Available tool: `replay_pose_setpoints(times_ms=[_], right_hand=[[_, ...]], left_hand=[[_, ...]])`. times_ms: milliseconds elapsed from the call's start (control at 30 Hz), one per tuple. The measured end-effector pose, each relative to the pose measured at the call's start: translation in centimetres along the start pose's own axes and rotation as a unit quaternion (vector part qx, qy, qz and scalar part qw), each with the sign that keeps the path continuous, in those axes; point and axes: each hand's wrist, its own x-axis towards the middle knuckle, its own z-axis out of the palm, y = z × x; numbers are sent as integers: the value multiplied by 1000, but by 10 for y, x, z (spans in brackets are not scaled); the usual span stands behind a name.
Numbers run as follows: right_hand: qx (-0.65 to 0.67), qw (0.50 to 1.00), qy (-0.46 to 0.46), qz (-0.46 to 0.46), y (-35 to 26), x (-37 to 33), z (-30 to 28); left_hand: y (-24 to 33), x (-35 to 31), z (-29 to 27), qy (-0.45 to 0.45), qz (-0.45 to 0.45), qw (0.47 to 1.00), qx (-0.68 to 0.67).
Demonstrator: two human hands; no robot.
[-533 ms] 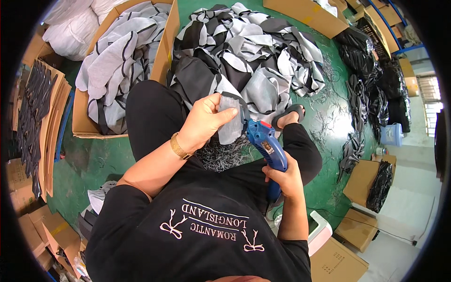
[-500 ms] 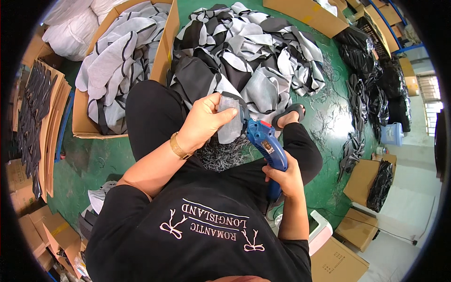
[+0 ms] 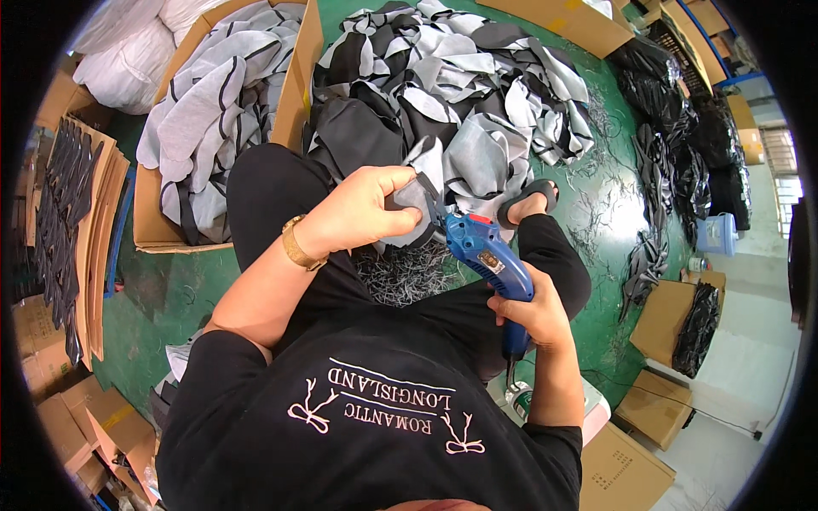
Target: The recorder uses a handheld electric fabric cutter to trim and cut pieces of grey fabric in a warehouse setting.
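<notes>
Between the thumb and fingers of my left hand (image 3: 362, 211) is a small grey fabric piece (image 3: 407, 201) with a dark edge. My right hand (image 3: 543, 311) is wrapped round the body of a blue electric fabric cutter (image 3: 486, 251) with a red button. The cutter's dark head points left, right beside the fabric's edge; whether the blade touches it I cannot tell. Below the hands, thin trimmings (image 3: 405, 274) lie on the floor between my legs. Just beyond, a large heap of grey and black fabric pieces (image 3: 452, 94) is spread over the floor.
An open cardboard box (image 3: 298, 115) of similar pieces stands left of the heap. Black plastic bags (image 3: 711, 145) and a pale blue bucket (image 3: 716, 234) line the right side. Dark cut pieces hang over cardboard sheets (image 3: 89, 230) at far left. Cartons (image 3: 654, 413) stand at lower right.
The fabric piece has been turned in my left hand, and less of its pale face shows. My right hand has shifted slightly right with the cutter.
</notes>
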Motion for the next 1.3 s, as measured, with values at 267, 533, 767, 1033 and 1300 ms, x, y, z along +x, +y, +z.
replay_pose_setpoints(times_ms=[267,533,767,1033,1300], right_hand=[[-38,999,-22,-5,-12,1,-4],[119,990,40,-63,-13,22,13],[14,982,110,-153,-16,51,41],[52,988,64,-130,-12,41,42],[163,972,129,-108,8,19,15]], left_hand=[[8,2,-5,-118,-15,988,101],[-12,6,2,-111,13,983,146],[-53,3,44,-59,19,971,-231],[-70,33,33,-42,-88,787,-609],[-49,22,27,123,28,898,-421]])
